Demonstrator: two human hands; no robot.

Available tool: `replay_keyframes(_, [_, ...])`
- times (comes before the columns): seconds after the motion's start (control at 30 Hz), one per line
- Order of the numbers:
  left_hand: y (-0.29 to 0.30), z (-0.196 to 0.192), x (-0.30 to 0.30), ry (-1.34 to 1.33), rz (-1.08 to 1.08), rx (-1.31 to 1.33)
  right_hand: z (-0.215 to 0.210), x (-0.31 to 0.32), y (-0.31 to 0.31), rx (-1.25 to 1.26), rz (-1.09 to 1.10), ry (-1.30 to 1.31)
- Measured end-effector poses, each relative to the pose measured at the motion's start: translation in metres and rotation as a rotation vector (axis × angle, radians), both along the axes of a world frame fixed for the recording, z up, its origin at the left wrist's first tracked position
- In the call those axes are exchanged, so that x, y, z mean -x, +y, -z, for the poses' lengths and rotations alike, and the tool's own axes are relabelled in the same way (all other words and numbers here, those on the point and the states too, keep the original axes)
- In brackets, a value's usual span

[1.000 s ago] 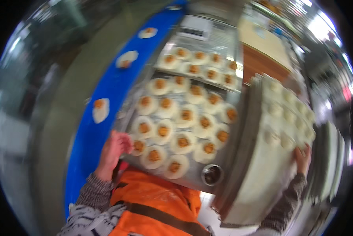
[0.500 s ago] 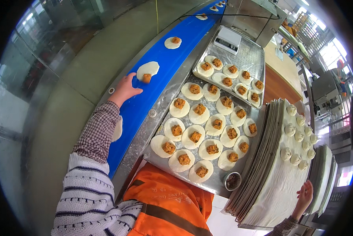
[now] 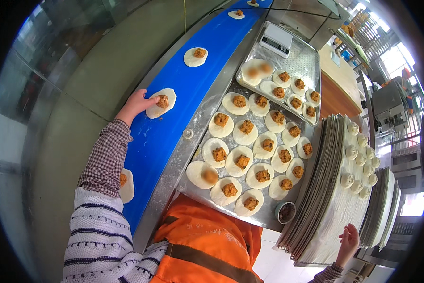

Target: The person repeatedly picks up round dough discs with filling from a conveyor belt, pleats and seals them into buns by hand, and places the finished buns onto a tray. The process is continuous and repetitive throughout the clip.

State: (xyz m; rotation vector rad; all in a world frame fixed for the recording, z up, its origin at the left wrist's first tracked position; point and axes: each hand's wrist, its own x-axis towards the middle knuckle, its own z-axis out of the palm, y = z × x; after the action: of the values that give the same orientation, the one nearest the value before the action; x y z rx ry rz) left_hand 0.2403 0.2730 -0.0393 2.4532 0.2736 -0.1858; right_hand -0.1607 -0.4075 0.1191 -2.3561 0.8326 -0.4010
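left hand [image 3: 137,102]: reaches in over the blue belt [image 3: 157,141], thumb and fingers at the lump of orange filling [image 3: 163,100].
left grip: narrow; the fingertips meet the filling, but whether they pinch it or only press it cannot be told.
dough round [image 3: 153,111]: lies flat on the belt, the filling near its middle.
right hand [image 3: 348,241]: hangs near the lower end of the cloth-topped tray stack [image 3: 320,226], fingers loosely bent, nothing seen in it.
metal worktop [image 3: 267,213]: carries rows of filled rounds [image 3: 240,162], spaced close, with a small bowl [image 3: 285,212] at the near corner.
good touch: light and even would likely serve best, as the filling looks soft and chunky; a hard squeeze could break it.
dough care: best to keep the rim clean and unstretched, fingertips on the filling rather than dragging the thin dough.
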Motion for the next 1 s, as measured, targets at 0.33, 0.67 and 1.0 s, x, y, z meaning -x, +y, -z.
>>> replay_keyframes(0.33, [0.006,-0.024,0.051,0.311,-0.063,0.225,0.002,-0.032,0.089,0.077,-0.241,0.024])
replay_keyframes(0.67, [-0.003,-0.017,0.136,0.154,-0.154,0.284,0.038,-0.022,0.152,-0.063,-0.329,0.042])
replay_keyframes(1.0, [-0.01,-0.041,0.194,0.244,-0.233,1.026,0.039,-0.037,0.201,-0.145,-0.555,-0.069])
